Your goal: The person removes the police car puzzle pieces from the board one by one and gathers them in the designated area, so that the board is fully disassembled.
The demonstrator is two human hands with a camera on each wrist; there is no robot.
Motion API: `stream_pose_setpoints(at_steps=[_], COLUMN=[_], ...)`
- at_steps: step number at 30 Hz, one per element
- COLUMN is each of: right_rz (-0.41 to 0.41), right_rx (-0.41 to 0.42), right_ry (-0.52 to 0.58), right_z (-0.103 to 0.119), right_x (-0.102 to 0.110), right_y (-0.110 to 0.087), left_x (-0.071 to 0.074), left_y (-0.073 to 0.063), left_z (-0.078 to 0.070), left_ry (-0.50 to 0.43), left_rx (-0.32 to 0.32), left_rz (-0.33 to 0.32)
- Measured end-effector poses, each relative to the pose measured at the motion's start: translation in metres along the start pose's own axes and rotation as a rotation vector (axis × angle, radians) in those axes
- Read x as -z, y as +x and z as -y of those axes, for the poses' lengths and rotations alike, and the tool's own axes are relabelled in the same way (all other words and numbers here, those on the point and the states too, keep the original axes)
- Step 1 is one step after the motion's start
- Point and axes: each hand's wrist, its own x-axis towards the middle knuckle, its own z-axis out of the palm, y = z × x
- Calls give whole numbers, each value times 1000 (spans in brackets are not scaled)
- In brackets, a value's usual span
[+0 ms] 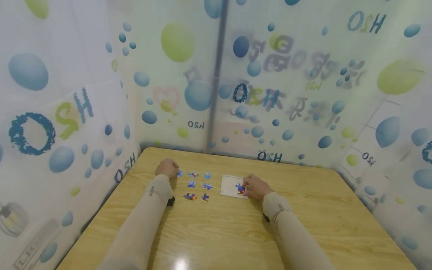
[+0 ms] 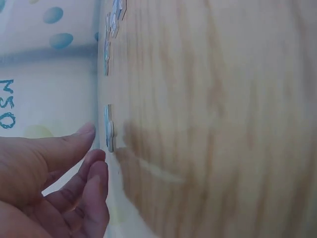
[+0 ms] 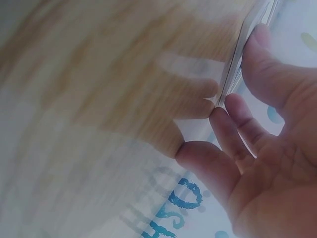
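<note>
My left hand (image 1: 167,167) is at the far left of the table, beside a blue puzzle piece (image 1: 180,173) at the end of the top row. In the left wrist view the thumb and bent fingers stand apart just short of that piece (image 2: 109,128), with nothing between them. A flat white puzzle tray (image 1: 229,186) lies right of the loose pieces. My right hand (image 1: 256,187) holds its right edge, thumb and fingertips close about a blue and red puzzle piece (image 1: 240,189) lying in the tray. The right wrist view shows fingertips against the tray edge (image 3: 229,74).
Several loose puzzle pieces (image 1: 191,184) lie in rows between the hands. The wooden table (image 1: 216,232) ends at curtain walls (image 1: 189,108) printed with bubbles, close behind and on the left. Bare wood extends right of the tray and toward me.
</note>
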Motion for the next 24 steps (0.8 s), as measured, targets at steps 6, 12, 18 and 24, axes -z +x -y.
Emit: stream_pose_setpoints(at_steps=[6,12,18,24], right_rz=[1,2,-12,-19], right_rx=[-11,-20,-16,-18], right_ry=[3,5,21,16], right_z=[2,1,2,3], right_x=[2,3,5,3], right_y=[-1,-3,-6,-3], left_x=[-1,-17,-59,-96], left_y=[-7,-25,-34,-46], left_z=[-15,-66,-115,-150], left_ry=[-27,7,71,136], left_rx=[-88,-247,-343,-308], left_rz=[-32,55,176,226])
